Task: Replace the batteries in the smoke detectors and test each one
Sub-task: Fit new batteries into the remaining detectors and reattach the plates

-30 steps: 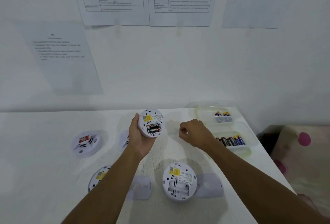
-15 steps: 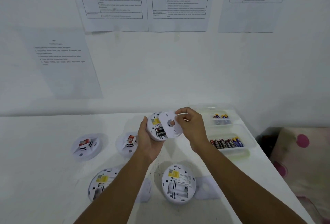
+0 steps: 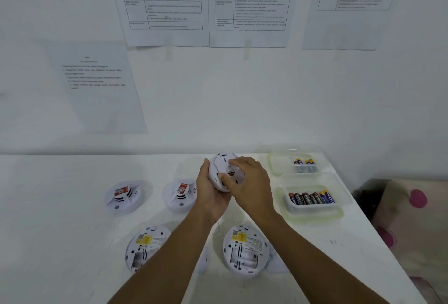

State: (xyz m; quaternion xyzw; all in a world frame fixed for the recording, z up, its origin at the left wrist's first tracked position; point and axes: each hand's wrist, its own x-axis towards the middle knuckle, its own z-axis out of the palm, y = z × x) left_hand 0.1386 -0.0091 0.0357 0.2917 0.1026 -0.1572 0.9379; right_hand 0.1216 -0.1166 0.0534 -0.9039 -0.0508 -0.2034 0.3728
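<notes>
White table [image 3: 60, 243] against a white wall; printed sheets [image 3: 167, 5] taped above it. Far left, first domed detector [image 3: 124, 197] sits face up, red label on top; near it on the right, not touching, second domed detector [image 3: 181, 194], same kind, same red label. Closer to the camera, front-left detector [image 3: 145, 246] lies back up, yellow sticker and open battery bay showing; the left forearm crosses over its right edge. Loose white cover [image 3: 204, 259] lies just right of that forearm, partly hidden by it. Left hand [image 3: 211, 193] is raised over the middle of the table, palm cupping the held detector [image 3: 221, 161] from the left and below, thumb on its far rim, fingers curled round the edge; held detector is tilted, flat back turned up and toward the right. Right hand [image 3: 251, 182] meets it from the right, thumb and fingertips curled onto that back face, gripping; both hands together on the one unit. Below them, front-right detector [image 3: 245, 251] lies back up on the table, yellow sticker, open battery bay showing. Right side: far clear tub [image 3: 276, 158] holds a few batteries [image 3: 304, 165]; just in front of it, near clear tub [image 3: 315, 215] holds a row of batteries [image 3: 311, 198] side by side. Past the table's right edge, pale fabric with pink dots [image 3: 418, 198].
</notes>
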